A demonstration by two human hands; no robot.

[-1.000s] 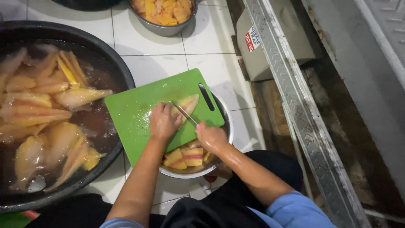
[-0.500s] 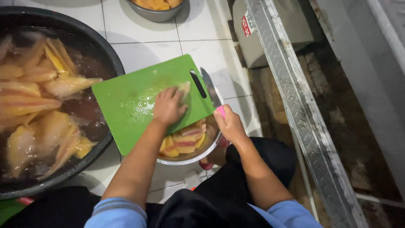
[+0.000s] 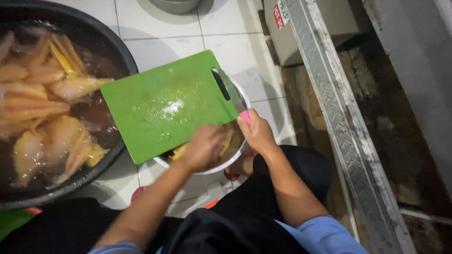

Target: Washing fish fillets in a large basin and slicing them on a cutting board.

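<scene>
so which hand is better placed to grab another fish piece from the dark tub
Probably the left hand: it sits on the dark tub's side, over the metal bowl. The right hand is farther off, holding something pink.

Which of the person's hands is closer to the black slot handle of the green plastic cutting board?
The right hand: it grips something pink just below the slot handle. The left hand is lower, over the metal bowl at the green plastic cutting board's near edge.

A big black tub (image 3: 123, 56) sits on the white tiled floor (image 3: 155, 28) at its left side, full of dark water and pale yellow fish pieces (image 3: 33, 106). Another metal bowl (image 3: 176, 4) stands at the floor's far edge, and a grey box (image 3: 306, 33) rests beside the ridged metal rail (image 3: 339, 122) along the right.
</scene>
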